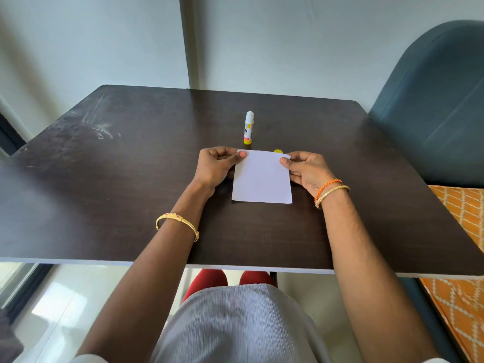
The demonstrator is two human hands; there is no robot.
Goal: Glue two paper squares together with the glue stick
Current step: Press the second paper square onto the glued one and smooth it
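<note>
Pinching paper square [262, 179] by its far corners w/ left hand [214, 166] & right hand [306, 170], mid-table; prob aligning step. Next: press flat. Glue stick [248, 128] upright behind.

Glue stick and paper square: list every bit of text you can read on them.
"N": one large dark letter on the glue stick label; the rest of the label print is too small and blurred to read.
Paper square: no writing visible on the side that faces the camera.

We see a dark wooden table [104, 205] bearing an upright glue stick [249, 128], a yellow cap [278, 151] (mostly hidden) and white paper [262, 179].
</note>
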